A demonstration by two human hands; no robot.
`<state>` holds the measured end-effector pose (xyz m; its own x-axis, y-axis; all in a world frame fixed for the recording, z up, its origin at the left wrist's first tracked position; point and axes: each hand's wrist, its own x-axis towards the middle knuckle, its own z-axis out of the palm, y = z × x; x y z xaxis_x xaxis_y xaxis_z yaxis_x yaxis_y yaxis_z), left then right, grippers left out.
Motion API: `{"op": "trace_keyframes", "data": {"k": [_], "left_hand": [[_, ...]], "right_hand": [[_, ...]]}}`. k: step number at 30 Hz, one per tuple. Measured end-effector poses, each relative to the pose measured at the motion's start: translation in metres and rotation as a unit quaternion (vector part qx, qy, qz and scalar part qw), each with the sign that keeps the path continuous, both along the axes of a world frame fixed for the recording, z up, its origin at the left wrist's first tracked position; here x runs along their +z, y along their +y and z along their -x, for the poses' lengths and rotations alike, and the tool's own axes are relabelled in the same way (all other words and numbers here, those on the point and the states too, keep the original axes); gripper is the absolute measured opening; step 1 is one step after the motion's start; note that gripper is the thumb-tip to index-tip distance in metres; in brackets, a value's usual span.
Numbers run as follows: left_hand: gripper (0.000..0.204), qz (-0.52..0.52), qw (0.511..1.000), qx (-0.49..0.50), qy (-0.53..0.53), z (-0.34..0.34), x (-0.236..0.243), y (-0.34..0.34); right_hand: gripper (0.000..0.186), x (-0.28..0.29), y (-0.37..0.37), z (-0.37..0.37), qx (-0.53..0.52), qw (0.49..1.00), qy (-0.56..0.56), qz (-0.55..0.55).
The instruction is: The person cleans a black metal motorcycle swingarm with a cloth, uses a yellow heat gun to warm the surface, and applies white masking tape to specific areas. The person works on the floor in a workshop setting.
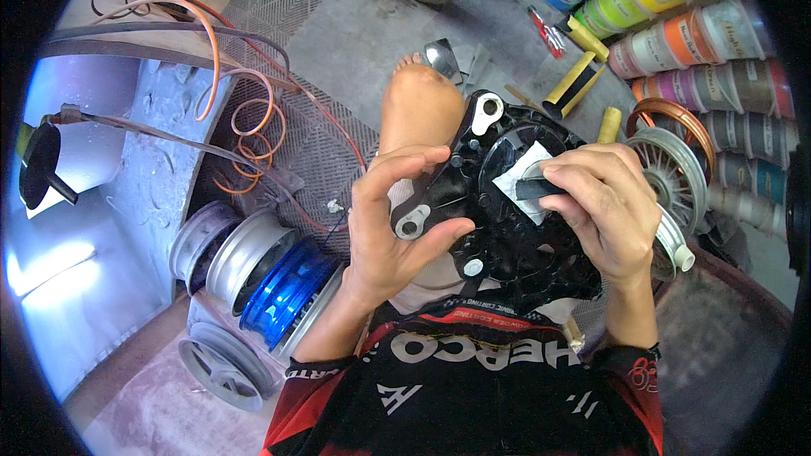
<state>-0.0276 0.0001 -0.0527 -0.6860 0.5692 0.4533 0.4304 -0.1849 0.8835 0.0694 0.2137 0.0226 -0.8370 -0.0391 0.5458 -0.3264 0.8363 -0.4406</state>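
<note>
The right hand [610, 207] was nearer, its fingers pinching a dark block [532, 191] over a white sheet [514, 177], block crosswise, directly above the black metal part [522, 252]. The left hand [380, 224], fingers spread, bracketed the part's left edge, contact unclear. The part, glossy with silver lugs [481, 124], lay between both hands, a bare leg [422, 110] beyond.
</note>
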Motion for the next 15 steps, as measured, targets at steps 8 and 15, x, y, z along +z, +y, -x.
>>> {"op": "trace_keyframes", "data": {"k": [8,15], "left_hand": [[0.071,-0.002,1.000,0.004,-0.006,0.000,-0.006,0.002],[0.070,-0.001,1.000,0.011,-0.014,-0.001,-0.007,0.002]], "right_hand": [[0.027,-0.003,0.011,0.003,0.076,0.997,-0.018,-0.011],[0.026,-0.010,0.011,0.006,0.086,0.996,-0.005,0.003]]}}
